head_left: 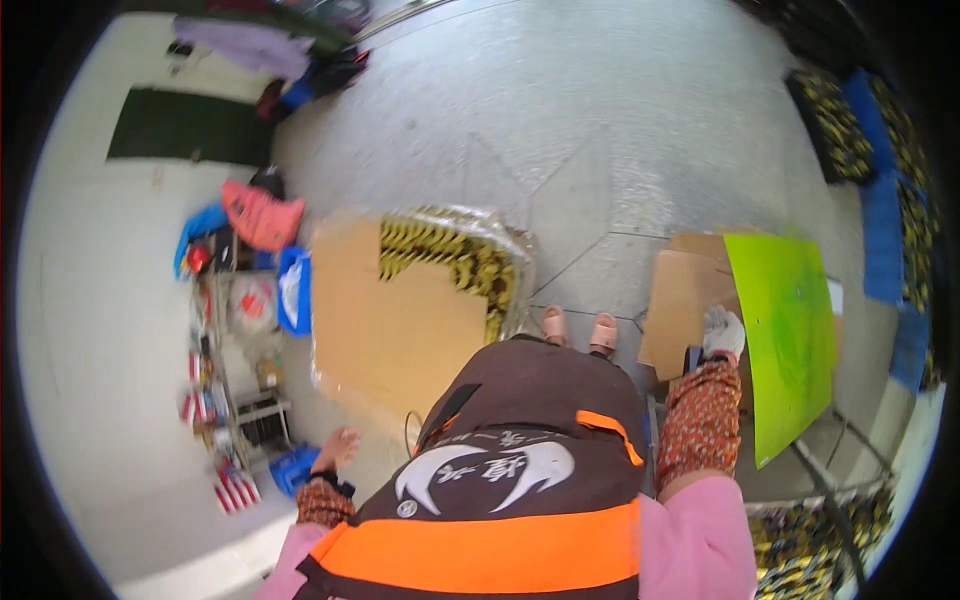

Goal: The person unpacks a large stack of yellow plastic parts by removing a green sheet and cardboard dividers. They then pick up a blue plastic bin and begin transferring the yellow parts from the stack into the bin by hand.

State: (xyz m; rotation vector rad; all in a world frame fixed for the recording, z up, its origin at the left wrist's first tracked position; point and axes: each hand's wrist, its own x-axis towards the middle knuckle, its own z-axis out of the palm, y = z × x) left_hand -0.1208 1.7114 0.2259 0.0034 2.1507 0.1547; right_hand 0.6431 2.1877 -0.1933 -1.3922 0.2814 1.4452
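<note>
My left hand [337,450], bare, is held low at the near left with its fingers apart and nothing in it. Its nearest neighbour is a large wrapped stack [400,320], topped with a tan cardboard sheet and showing yellow-and-black patterned pieces along its far side. On the other side, my right hand [722,333] wears a pale glove and is at the left edge of a bright green sheet [785,340]. Brown cardboard [685,300] is beneath and beside that hand. The gloved fingers look bent, but whether they grip the sheet's edge is unclear.
A cluttered shelf rack [240,390] and a blue bin [294,290] stand left of the stack. Blue crates [880,240] with patterned pieces line the far right. A dark metal frame [830,500] is at the near right, above more patterned pieces [800,545].
</note>
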